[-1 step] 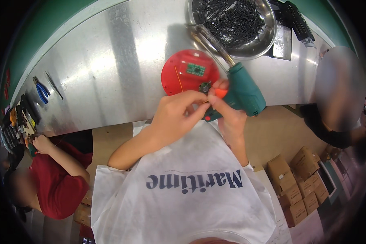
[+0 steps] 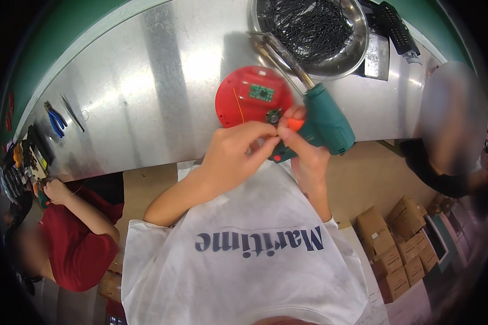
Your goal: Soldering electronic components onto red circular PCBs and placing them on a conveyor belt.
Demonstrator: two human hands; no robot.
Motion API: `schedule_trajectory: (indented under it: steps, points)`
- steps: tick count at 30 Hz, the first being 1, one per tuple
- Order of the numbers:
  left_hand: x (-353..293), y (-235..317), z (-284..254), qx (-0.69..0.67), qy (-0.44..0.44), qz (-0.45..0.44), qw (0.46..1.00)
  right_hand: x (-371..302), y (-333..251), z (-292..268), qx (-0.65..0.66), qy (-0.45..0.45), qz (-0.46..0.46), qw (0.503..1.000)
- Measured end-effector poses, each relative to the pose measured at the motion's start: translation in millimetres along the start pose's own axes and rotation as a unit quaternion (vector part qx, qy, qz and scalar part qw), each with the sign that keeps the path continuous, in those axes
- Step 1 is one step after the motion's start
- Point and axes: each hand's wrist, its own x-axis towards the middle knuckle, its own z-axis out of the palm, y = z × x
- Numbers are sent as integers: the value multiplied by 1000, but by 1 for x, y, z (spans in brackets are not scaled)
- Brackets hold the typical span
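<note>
Across the top, table [image 2: 114, 119]: work support.
Tool [image 2: 326, 116]: centre right, seemingly within reach.
Disc [image 2: 226, 107]: upper centre, seemingly placed close.
Left hand [image 2: 236, 151]: pinched closed, on what unclear.
Right hand [image 2: 309, 154]: gripping orange piece [image 2: 295, 124], centre, likely steadying it.

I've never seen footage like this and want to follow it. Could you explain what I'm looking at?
No machine here: you see a person's bare left hand and right hand. The view comes from a wide camera worn on the head, looking down, so edges bend. On the metal table are a red disc with a green circuit board on it, a green gun-shaped tool and a metal bowl of black pieces; pliers lie farther left. The hands meet by the disc's near edge. An orange piece shows at the right hand's fingers; what the hands pinch is too small to tell.
</note>
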Motion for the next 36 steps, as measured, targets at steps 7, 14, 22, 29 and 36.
schedule_trajectory:
  steps: [7,14,22,29,36]
  points:
    - [-2,-12,1,79,45,114,989,1,-3,3,39,5,28,999]
    - [-2,-11,1,84,32,107,990,-1,-2,6,58,23,53,997]
    - [-5,-11,1,75,34,99,992,-2,-1,8,47,25,61,997]
    - [-6,-10,5,92,90,103,986,-3,3,7,57,32,40,997]
    - [11,-20,-5,146,177,81,970,-16,-7,-33,-18,24,-12,999]
